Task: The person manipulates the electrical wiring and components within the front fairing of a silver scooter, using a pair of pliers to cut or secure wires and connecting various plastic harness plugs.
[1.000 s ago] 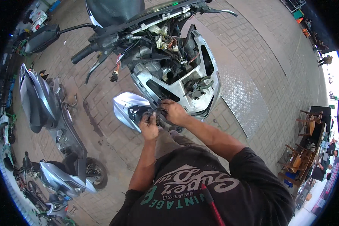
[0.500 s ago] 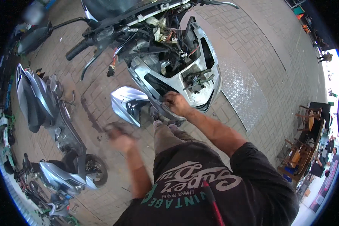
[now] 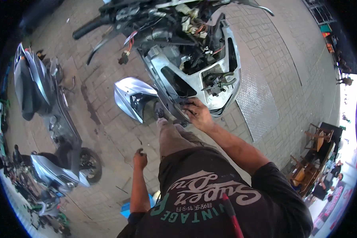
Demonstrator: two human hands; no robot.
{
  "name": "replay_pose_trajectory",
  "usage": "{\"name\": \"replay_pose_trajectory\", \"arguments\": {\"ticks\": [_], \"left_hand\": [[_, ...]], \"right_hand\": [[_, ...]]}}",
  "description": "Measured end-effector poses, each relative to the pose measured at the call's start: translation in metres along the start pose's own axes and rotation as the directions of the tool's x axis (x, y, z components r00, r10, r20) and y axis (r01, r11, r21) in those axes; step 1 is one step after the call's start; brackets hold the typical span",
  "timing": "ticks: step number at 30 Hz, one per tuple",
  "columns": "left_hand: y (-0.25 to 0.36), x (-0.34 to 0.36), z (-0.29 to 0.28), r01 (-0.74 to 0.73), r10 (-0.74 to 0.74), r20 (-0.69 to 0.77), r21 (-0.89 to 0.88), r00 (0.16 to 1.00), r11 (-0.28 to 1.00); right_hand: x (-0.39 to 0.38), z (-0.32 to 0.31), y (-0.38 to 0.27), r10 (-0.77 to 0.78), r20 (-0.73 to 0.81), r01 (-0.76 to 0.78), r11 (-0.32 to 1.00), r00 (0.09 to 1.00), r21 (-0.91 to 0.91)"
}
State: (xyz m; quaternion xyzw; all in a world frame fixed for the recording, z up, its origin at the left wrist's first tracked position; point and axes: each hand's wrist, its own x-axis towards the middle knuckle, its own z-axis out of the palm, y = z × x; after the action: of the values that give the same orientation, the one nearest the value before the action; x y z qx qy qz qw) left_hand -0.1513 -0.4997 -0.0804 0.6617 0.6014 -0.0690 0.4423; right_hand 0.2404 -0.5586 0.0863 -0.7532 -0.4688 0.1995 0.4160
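Observation:
A scooter with its front stripped down stands before me, wiring bared above a grey-white front panel [image 3: 222, 101]. My right hand [image 3: 198, 114] is at that panel's lower left edge, its fingers bent around the rim. Out to the left and lower, my left hand [image 3: 140, 159] hangs away from the scooter, fingers curled closed. A thin dark piece [image 3: 141, 142] shows just above its fingertips; I cannot make out what it is. A silver-blue body cover [image 3: 133, 97] lies left of the front panel, beside my foot. A lock unit with short hoses [image 3: 217, 84] sits on the panel.
Another silver-blue scooter [image 3: 53, 115] stands at the left. The handlebar grip [image 3: 92, 28] and a loose wire connector [image 3: 123, 58] jut out above. A metal floor plate [image 3: 258, 107] is at the right, wooden chairs [image 3: 319, 137] beyond it. A blue object [image 3: 125, 209] lies by my left elbow.
My left hand, blurred before, has moved lower and away from the scooter. My right hand stays at the panel edge, its fingers shifted slightly. The view has moved a little.

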Motion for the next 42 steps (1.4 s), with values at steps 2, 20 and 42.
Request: {"name": "replay_pose_trajectory", "arguments": {"ticks": [2, 20, 42], "left_hand": [[0.059, 0.01, -0.004, 0.005, -0.006, 0.066, 0.013, 0.998, 1.0], [0.083, 0.022, 0.052, 0.121, -0.128, 0.016, -0.447, 0.992, 0.887], [0.392, 0.028, 0.071, -0.083, 0.221, -0.019, -0.955, 0.975, 0.286]], "right_hand": [[-0.002, -0.008, 0.008, 0.052, -0.01, -0.052, 0.999, 0.999, -0.009], [0.002, -0.066, -0.061, 0.016, 0.111, -0.005, 0.995, 0.994, -0.101], [0.069, -0.067, -0.055, 0.168, 0.127, -0.152, 0.98, 0.977, -0.132]]}}
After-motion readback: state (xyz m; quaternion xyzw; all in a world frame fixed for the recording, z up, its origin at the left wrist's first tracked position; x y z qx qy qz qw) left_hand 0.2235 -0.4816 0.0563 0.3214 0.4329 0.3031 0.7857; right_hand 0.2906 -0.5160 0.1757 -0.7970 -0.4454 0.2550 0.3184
